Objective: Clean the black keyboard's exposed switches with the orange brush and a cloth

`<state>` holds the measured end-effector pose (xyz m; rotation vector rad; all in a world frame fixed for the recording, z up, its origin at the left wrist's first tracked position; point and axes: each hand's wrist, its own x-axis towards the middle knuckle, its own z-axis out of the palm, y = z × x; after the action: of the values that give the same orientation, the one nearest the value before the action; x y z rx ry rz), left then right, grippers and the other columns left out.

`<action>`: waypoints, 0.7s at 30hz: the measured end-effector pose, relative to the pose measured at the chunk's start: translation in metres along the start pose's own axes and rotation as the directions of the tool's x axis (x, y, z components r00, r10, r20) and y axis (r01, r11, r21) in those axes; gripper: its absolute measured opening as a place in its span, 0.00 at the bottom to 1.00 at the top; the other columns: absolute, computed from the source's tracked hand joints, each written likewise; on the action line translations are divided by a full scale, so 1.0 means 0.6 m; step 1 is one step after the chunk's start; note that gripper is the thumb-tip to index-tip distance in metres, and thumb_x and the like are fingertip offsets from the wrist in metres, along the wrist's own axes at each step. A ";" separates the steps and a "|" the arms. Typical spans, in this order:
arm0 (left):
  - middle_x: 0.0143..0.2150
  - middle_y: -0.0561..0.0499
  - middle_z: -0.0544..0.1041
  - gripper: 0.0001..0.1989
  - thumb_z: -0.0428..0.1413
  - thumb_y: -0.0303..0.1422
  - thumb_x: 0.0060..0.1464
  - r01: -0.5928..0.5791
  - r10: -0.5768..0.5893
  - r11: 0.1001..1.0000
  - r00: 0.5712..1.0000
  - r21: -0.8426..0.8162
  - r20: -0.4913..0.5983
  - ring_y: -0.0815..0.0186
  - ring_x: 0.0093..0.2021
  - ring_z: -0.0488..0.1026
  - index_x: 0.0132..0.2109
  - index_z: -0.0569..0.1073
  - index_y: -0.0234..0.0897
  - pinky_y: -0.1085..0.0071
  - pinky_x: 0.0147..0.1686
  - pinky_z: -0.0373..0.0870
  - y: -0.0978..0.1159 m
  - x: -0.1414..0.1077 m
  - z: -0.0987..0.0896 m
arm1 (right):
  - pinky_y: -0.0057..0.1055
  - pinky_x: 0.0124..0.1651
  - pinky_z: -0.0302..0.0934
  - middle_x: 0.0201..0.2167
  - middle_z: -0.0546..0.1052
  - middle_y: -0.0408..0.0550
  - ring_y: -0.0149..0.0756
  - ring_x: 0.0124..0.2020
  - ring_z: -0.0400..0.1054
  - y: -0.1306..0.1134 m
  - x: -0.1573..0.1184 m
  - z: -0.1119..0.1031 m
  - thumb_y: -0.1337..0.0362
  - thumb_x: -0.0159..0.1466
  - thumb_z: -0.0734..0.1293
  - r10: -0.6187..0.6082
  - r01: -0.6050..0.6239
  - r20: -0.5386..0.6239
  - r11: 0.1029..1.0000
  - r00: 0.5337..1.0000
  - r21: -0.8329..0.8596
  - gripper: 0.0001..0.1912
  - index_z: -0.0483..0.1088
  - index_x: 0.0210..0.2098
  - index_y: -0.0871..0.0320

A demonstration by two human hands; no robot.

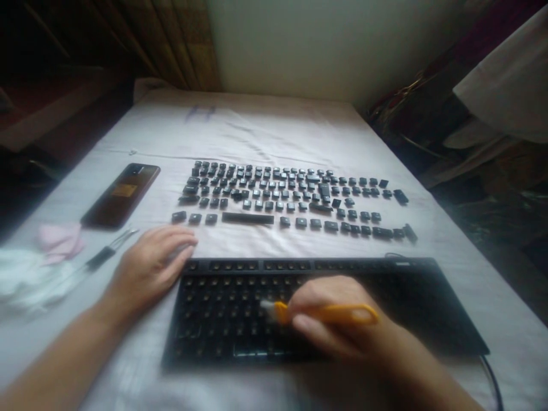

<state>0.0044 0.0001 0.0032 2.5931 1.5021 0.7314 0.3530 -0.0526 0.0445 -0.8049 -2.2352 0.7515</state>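
A black keyboard (419, 308) without its keycaps lies on the cloth before me, its rows of bare key posts showing on the left side. My right hand (329, 314) is closed round a small brush (346, 314) with an orange looped handle. Its pale bristles (269, 308) are over the middle of the key posts, blurred; I cannot tell whether they touch. At the keyboard's upper left corner rests my left hand (154, 257), fingers stretched out and thumb apart, the thumb at the corner. Behind the keyboard, loose black keycaps (269, 191) lie in rows.
A dark phone (122, 194) lies at the left. Near it are a black-and-metal tool (103, 257), a pink cloth (61, 242) and a crumpled whitish cloth (34, 279). A cable (492, 379) runs from the keyboard's right side. Hanging fabric (509, 85) is at the right.
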 end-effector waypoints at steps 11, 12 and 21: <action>0.48 0.45 0.80 0.08 0.54 0.34 0.64 -0.019 0.019 1.000 1.000 0.004 -0.016 0.56 0.51 0.76 0.47 0.76 0.41 0.58 0.55 0.70 -0.002 -0.001 0.004 | 0.21 0.32 0.71 0.27 0.82 0.44 0.30 0.26 0.78 -0.010 0.009 -0.006 0.66 0.72 0.64 -0.015 0.009 -0.111 0.999 0.994 -0.053 0.08 0.72 0.37 0.57; 0.48 0.45 0.80 0.08 0.54 0.34 0.64 -0.016 0.016 1.000 1.000 0.005 -0.015 0.56 0.51 0.76 0.47 0.76 0.41 0.58 0.55 0.70 -0.002 0.000 0.004 | 0.21 0.33 0.72 0.28 0.83 0.45 0.31 0.27 0.79 -0.009 0.009 -0.004 0.67 0.71 0.64 -0.019 0.011 -0.142 0.998 0.990 -0.058 0.06 0.73 0.38 0.57; 0.48 0.47 0.81 0.09 0.53 0.35 0.64 0.021 -0.021 1.000 1.000 -0.022 -0.015 0.56 0.51 0.77 0.46 0.77 0.42 0.56 0.55 0.71 0.003 0.001 0.003 | 0.24 0.32 0.72 0.29 0.82 0.47 0.32 0.27 0.78 0.003 0.009 0.035 0.67 0.71 0.66 -0.108 0.104 -0.121 0.994 0.987 -0.035 0.04 0.73 0.41 0.60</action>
<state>0.0068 0.0001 0.0023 2.5574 1.5142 0.7624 0.3353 -0.0536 0.0324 -0.7194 -2.1644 0.6049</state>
